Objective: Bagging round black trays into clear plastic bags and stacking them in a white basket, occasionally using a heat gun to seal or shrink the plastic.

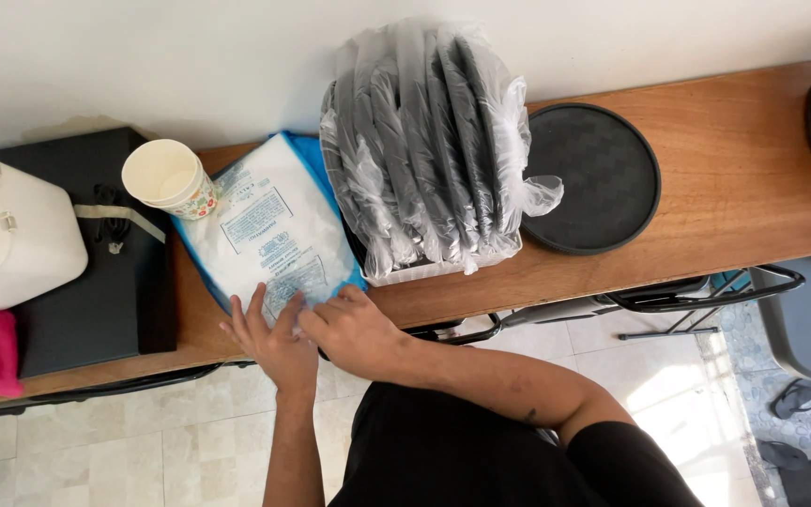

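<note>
Packet: a flat white and blue plastic packet [269,230] lies on the wooden shelf [743,188]; its print is too small to make out.
Left hand: the left hand [269,340] lies flat on the packet's near edge, fingers spread.
Right hand: the right hand [354,329] is at the packet's near right corner, fingers curled; whether they pinch the plastic I cannot tell, as the fingertips are hidden.
Paper cup: a patterned paper cup [169,178] touches the packet's far left corner.
Bagged trays: dark trays in clear plastic [424,141] stand just right of the packet, covering its right edge.
Round tray: a black round tray [593,178] lies beyond the bagged trays, partly hidden by them.
White container: a white container [7,230], well left of the packet, is cut off by the frame.
</note>
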